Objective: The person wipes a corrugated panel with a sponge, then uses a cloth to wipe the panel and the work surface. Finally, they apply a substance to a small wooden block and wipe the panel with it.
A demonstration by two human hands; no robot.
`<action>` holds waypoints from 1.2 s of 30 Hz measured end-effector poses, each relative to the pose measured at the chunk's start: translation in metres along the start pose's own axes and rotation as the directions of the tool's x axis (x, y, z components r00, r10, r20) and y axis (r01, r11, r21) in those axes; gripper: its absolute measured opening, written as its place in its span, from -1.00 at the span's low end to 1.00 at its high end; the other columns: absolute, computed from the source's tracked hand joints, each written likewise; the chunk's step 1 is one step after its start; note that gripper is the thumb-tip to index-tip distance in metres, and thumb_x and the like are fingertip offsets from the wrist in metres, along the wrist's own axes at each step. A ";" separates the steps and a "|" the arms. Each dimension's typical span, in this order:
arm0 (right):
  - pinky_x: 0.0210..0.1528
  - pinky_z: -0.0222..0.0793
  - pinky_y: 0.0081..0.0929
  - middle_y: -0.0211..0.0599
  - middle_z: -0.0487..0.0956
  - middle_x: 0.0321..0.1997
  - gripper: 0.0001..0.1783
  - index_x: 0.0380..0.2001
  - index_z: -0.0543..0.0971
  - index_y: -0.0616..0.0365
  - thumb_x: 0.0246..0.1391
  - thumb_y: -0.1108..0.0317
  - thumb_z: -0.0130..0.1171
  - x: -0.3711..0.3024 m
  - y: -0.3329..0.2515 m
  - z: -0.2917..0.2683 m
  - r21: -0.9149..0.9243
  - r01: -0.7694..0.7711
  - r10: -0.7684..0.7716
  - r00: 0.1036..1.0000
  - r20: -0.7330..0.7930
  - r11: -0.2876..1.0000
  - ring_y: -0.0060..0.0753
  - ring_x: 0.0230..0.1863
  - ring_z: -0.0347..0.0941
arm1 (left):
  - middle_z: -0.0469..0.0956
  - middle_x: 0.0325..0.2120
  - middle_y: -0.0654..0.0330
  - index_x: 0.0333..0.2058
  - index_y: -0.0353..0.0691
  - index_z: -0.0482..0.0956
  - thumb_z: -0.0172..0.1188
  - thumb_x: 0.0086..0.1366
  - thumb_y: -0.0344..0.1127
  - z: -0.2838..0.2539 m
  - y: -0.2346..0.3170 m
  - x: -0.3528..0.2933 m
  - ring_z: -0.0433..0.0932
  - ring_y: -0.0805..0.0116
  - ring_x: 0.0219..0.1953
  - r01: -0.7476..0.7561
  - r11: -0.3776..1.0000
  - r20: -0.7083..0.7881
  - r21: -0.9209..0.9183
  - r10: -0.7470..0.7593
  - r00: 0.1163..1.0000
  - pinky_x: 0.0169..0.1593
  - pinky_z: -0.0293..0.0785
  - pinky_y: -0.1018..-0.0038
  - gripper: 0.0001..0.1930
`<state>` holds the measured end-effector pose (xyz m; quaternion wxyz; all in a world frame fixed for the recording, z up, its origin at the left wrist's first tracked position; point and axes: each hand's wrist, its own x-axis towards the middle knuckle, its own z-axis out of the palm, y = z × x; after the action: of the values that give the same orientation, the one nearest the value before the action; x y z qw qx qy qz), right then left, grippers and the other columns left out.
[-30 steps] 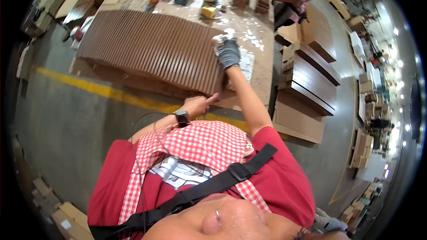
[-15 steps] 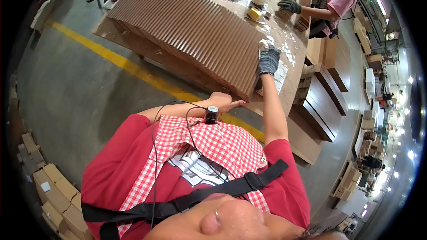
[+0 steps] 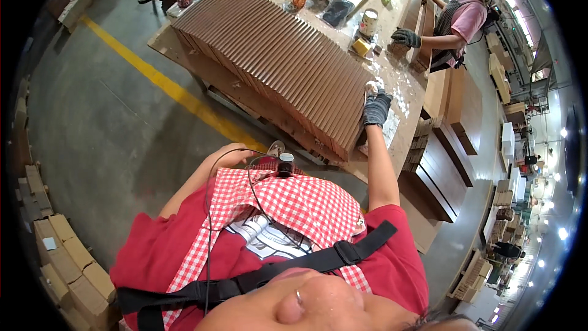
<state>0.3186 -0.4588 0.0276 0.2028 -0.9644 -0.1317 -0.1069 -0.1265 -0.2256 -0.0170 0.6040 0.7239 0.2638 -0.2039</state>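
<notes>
- The right hand (image 3: 375,108), in a dark glove, lies on the near end of the row of brown boards (image 3: 275,61); fingers curl over a small white thing, hard to make out.
- The left hand (image 3: 236,152) is bent in at the chest, mostly hidden; its grip cannot be told.
- The row runs from the table's (image 3: 409,124) near edge to its far left corner.
- A co-worker's gloved hand (image 3: 405,37) is at the far edge.

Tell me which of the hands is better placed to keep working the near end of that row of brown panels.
Probably the right hand: gloved, it rests on the near end of the brown panels. The bare left hand is drawn back near the chest, off the table.
</notes>
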 end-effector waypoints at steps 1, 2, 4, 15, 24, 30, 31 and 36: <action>0.00 0.50 -0.13 0.28 0.44 0.16 -0.53 0.06 0.56 0.02 0.08 0.16 0.28 -0.001 -0.002 -0.002 0.007 0.006 -0.006 1.000 -0.001 1.000 0.19 -0.01 0.52 | 0.63 -0.46 0.10 -0.30 -0.31 0.64 0.11 0.29 -0.04 -0.005 0.005 -0.005 0.61 0.34 -0.34 0.021 0.997 -0.042 0.078 -0.018 0.999 -0.26 0.45 0.45 -0.61; 0.01 0.49 -0.13 0.27 0.46 0.14 -0.53 0.06 0.56 0.04 0.08 0.16 0.28 -0.001 -0.002 -0.005 0.014 0.002 -0.002 1.000 0.018 1.000 0.18 -0.01 0.52 | 0.64 -0.45 0.08 -0.33 -0.31 0.61 0.09 0.27 -0.02 -0.013 0.013 -0.007 0.63 0.31 -0.32 0.048 0.984 -0.019 0.171 -0.045 0.999 -0.27 0.46 0.43 -0.60; 0.01 0.49 -0.13 0.26 0.47 0.13 -0.53 0.06 0.56 0.05 0.09 0.15 0.27 -0.002 -0.005 -0.008 0.004 0.017 -0.017 1.000 -0.002 1.000 0.19 -0.01 0.52 | 0.64 -0.36 -0.03 -0.30 -0.30 0.58 0.01 0.29 -0.06 -0.022 0.035 -0.008 0.63 0.07 -0.25 -0.044 0.956 -0.170 0.290 0.097 0.981 -0.18 0.50 0.26 -0.62; 0.14 0.40 -0.09 0.29 0.43 0.17 -0.45 0.09 0.55 0.02 0.14 -0.07 0.18 0.006 0.002 0.000 -0.071 0.021 -0.021 1.000 -0.005 0.997 0.24 0.08 0.46 | 0.62 -0.27 0.06 -0.24 -0.26 0.53 0.02 0.28 -0.39 -0.084 0.278 -0.082 0.62 0.12 -0.19 -0.057 0.325 -0.198 0.944 0.695 0.691 -0.09 0.49 0.21 -0.85; 0.14 0.35 -0.11 0.01 0.60 -0.02 -0.42 0.05 0.56 0.14 0.19 -0.10 0.10 -0.006 -0.031 0.000 0.321 0.174 -0.188 0.982 0.012 0.931 0.04 0.01 0.52 | 0.39 -0.62 0.36 -0.49 -0.16 0.49 0.15 0.07 -0.24 -0.006 0.362 -0.236 0.41 0.44 -0.48 -0.007 -0.161 0.157 0.987 0.951 0.265 -0.39 0.24 0.53 -0.86; 0.15 0.34 -0.11 -0.01 0.58 0.02 -0.44 0.06 0.54 0.14 0.20 -0.08 0.08 -0.029 -0.117 0.016 0.375 0.348 -0.398 0.915 0.063 0.859 0.04 0.04 0.50 | 0.39 -0.62 0.35 -0.54 -0.13 0.50 0.17 0.01 -0.24 -0.013 0.366 -0.259 0.38 0.45 -0.48 -0.012 -0.233 0.221 0.973 0.904 0.366 -0.43 0.18 0.52 -0.88; 0.16 0.33 -0.11 -0.01 0.57 0.02 -0.44 0.06 0.54 0.14 0.20 -0.08 0.07 -0.033 -0.132 0.020 0.381 0.373 -0.431 0.899 0.077 0.846 0.03 0.04 0.50 | 0.39 -0.61 0.35 -0.55 -0.12 0.51 0.17 0.00 -0.25 -0.016 0.365 -0.265 0.37 0.45 -0.49 -0.005 -0.241 0.220 0.971 0.880 0.422 -0.44 0.16 0.51 -0.89; 0.17 0.32 -0.11 -0.03 0.56 0.05 -0.45 0.06 0.53 0.14 0.21 -0.06 0.06 -0.052 -0.193 0.036 0.396 0.469 -0.549 0.828 0.112 0.789 0.03 0.06 0.48 | 0.40 -0.60 0.36 -0.55 -0.10 0.53 0.18 -0.03 -0.25 -0.025 0.376 -0.288 0.36 0.46 -0.49 0.136 -0.344 0.247 0.929 0.852 0.462 -0.46 0.14 0.48 -0.91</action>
<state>0.2180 -0.2838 0.0518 0.3191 -0.8459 -0.4266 -0.0247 -0.1146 -0.2894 0.4530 -0.2554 0.9407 -0.1012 0.1991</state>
